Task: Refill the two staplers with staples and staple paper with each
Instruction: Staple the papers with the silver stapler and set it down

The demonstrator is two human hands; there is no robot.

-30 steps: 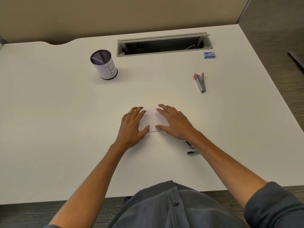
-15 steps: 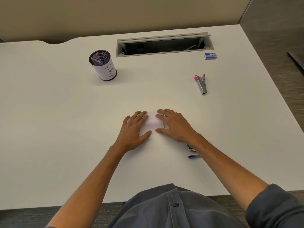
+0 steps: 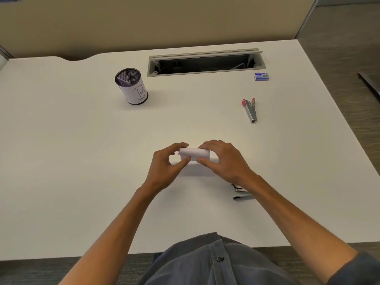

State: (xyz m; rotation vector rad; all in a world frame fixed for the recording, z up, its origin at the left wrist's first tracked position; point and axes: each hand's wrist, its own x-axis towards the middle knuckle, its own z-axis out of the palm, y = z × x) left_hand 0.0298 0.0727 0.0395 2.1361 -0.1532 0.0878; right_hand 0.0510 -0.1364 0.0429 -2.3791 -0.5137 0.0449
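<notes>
Far left on desk, mesh cup stood unused, out of way. At centre I had left hand pinching folded paper at its left end, right hand curled closed on its right end, sheet lifted off desk, presumably readied for stapling. Second stapler lay half hidden under my right wrist, close for reach. Pink stapler and staple box sat well apart, far right.

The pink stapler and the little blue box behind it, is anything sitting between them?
No. In the head view, only bare white desk shows between the pink stapler and the blue staple box.
</notes>
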